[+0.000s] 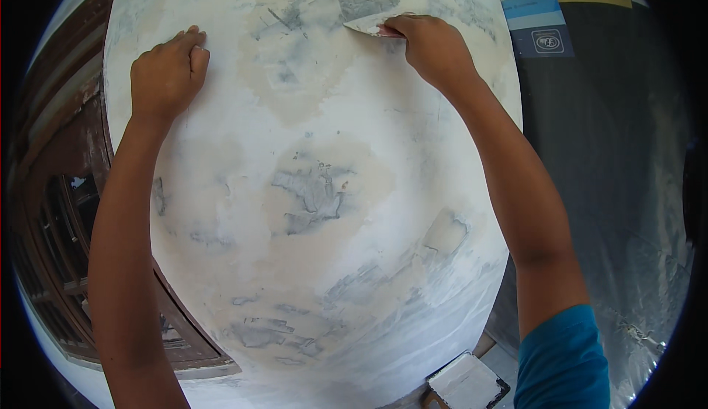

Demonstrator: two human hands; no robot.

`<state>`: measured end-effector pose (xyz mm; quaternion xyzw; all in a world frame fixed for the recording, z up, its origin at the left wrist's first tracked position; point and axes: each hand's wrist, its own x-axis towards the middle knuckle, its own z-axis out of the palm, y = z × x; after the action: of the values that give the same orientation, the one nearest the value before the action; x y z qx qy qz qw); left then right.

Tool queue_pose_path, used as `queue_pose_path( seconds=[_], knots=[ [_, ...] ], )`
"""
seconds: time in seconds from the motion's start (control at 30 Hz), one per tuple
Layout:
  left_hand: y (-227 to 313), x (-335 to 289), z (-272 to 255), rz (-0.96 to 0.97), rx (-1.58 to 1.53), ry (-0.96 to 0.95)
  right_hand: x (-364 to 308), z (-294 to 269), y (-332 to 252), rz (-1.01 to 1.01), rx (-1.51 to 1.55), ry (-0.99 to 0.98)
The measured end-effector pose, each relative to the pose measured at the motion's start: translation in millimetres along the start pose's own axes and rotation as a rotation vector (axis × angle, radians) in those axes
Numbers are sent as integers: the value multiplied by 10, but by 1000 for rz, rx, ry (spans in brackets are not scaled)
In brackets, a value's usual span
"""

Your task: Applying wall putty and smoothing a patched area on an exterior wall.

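My right hand (pixel 435 44) grips a putty knife (pixel 366 25) whose blade lies against the upper part of a patchy wall (pixel 310 140). The blade carries whitish filler and its edge is by a dark grey patch (pixel 369 2). My left hand (pixel 168 73) is closed, with its back toward me and its knuckles near the wall's upper left. What its curled fingers hold, if anything, is hidden. Beige and grey filler patches mark the white wall, with a rough grey one (pixel 313 191) around the middle.
A brown wooden window frame (pixel 66 188) with dark panes runs along the left. Dark plastic sheeting (pixel 612 151) hangs at the right, below a blue and white printed panel (pixel 537 22). A white-smeared square board (pixel 470 381) sits low at the right.
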<state>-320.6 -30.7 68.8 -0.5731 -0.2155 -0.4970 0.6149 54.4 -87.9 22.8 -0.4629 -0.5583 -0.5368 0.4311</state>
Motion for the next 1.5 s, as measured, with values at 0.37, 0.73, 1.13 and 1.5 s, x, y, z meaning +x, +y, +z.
queue_pose_path(
  seconds=[0.37,0.73,1.13,1.5],
  knots=[
    [-20,-19,7,20,-5,38,208,-284,-264,-34,17,111],
    [-64,-36,-105,-3,14,-28,-209,-279,-279,-4,5,-289],
    [18,34,-51,-21,-9,-26,25,232,-216,-227,22,160],
    [8,13,-13,-7,19,24,180,69,72,-96,-99,198]
  ],
)
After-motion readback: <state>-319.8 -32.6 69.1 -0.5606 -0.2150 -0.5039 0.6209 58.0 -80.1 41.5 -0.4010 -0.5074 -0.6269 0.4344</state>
